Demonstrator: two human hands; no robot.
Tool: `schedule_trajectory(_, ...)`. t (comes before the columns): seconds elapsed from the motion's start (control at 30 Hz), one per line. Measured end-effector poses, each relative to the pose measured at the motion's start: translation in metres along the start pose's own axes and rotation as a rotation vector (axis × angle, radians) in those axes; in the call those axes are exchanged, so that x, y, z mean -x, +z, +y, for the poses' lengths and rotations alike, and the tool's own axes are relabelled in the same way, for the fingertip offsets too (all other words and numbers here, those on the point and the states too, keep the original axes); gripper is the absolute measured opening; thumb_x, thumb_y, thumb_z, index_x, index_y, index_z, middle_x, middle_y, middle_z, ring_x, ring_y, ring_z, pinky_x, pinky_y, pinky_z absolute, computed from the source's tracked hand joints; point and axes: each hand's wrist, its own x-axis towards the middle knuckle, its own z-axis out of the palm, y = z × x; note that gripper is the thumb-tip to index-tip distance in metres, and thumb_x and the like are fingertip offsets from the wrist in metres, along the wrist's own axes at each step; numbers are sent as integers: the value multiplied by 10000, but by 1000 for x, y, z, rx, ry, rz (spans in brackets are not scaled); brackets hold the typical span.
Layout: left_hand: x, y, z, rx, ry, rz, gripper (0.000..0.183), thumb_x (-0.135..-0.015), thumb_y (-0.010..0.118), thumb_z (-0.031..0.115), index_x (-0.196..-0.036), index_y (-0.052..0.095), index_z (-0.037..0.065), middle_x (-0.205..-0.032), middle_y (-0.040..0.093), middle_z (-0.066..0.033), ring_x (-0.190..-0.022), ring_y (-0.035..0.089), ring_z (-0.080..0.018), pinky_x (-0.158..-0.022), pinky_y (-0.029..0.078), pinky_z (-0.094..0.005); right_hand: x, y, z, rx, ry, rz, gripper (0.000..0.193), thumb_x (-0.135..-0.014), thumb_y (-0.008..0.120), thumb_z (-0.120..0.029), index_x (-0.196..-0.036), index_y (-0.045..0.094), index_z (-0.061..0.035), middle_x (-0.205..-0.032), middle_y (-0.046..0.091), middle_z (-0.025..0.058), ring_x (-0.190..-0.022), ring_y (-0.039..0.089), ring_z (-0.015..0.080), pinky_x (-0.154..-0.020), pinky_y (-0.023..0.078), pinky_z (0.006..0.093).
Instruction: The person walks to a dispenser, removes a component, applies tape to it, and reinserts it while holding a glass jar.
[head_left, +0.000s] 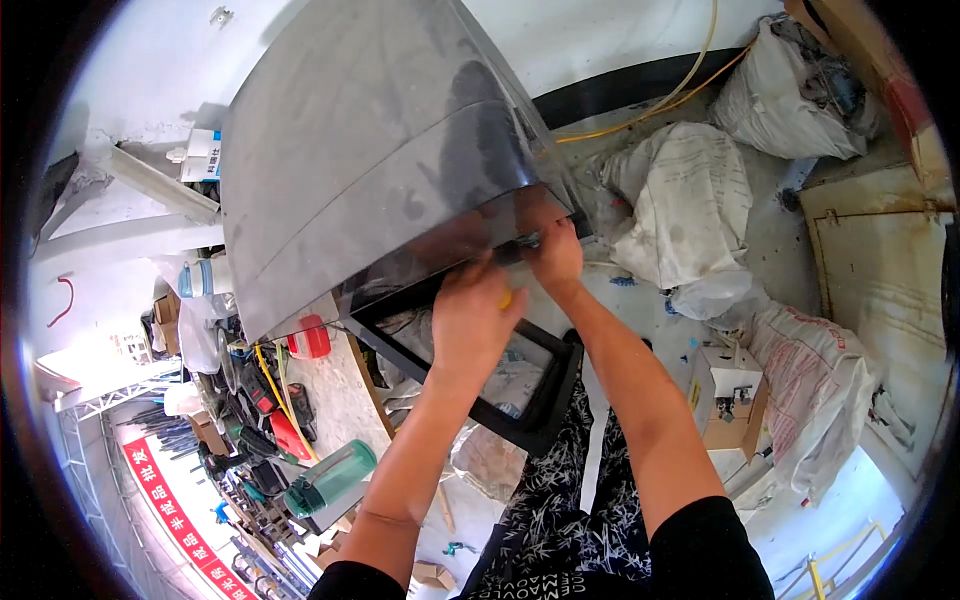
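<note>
Large grey curved metal panel [370, 150] raised overhead, lower edge above a black rectangular frame [545, 395]. Left hand [470, 325] closed around a small yellow-handled tool [506, 298]; right hand [555, 255] pinching a small dark fastener [530, 240] at the panel edge. Risk: fastener slips, panel drops.

Smooth, glossy grey metal on the curved panel [370, 140], matt black plastic on the frame [545, 400], coarse woven cloth on the white sacks [690, 200], translucent green plastic on the jug [330, 480].
</note>
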Motion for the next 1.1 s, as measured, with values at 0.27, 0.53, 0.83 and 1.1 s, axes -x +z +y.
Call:
schedule_trajectory(0.27,-3,0,2,-14,13,17,253,-761,694,249,-796,594,19,-1118,617,-201,-939,603,-357,-838,480,-418,0,-3,1,-52,25,38,476,-572,780,-120,-1012,602,-84,-1102,573,150,-1052,516,362,-895,447,431)
schedule_trajectory(0.53,-3,-1,2,-8,-23,-11,265,-765,700,260,-802,602,16,-1178,596,-205,-984,599,-348,-856,479,-407,0,-4,0,-54,41,-3,487,-567,778,-108,-1021,604,-81,-1133,568,150,-1083,502,364,-916,434,429)
schedule_trajectory(0.83,-1,3,-2,-19,-18,-8,274,-763,699,267,-813,599,17,-1154,603,-207,-979,603,-346,-854,481,-408,2,-2,3,20,-32,-15,626,-583,830,-129,-1119,522,-31,-1057,577,187,-1055,516,374,-880,460,429)
schedule_trajectory(1.1,-2,1,-2,-15,42,43,245,-750,689,219,-794,574,8,-1023,642,-204,-838,614,-366,-780,493,-427,0,0,5,10,-49,-5,645,-572,836,-137,-1124,518,-33,-1085,572,176,-1069,508,365,-894,451,428)
